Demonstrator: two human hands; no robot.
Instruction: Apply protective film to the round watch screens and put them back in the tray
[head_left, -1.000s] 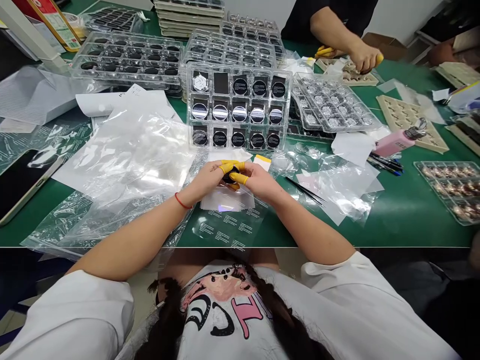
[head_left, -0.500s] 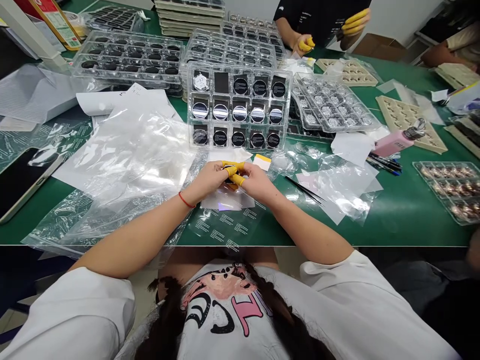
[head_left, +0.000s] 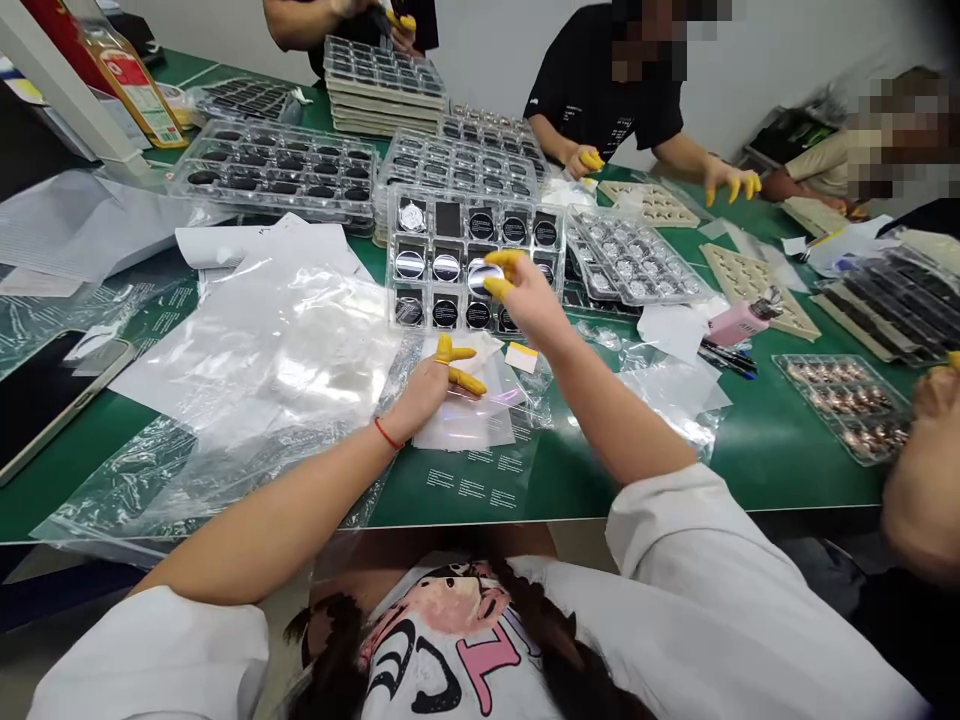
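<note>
Right hand (head_left: 531, 300) reaching to a black disc (head_left: 482, 275) in the clear tray's (head_left: 391, 262) middle row
Its grip is staying unclear; left hand (head_left: 432, 386) is spreading open fingers over plastic sheets (head_left: 466, 428)

Small-parts assembly workshop: a shared green worktable (head_left: 795, 480) bears compartmented plastic trays (head_left: 281, 170) of round parts; across it and to its right, workers (head_left: 592, 85) wear yellow finger covers (head_left: 733, 187).
</note>
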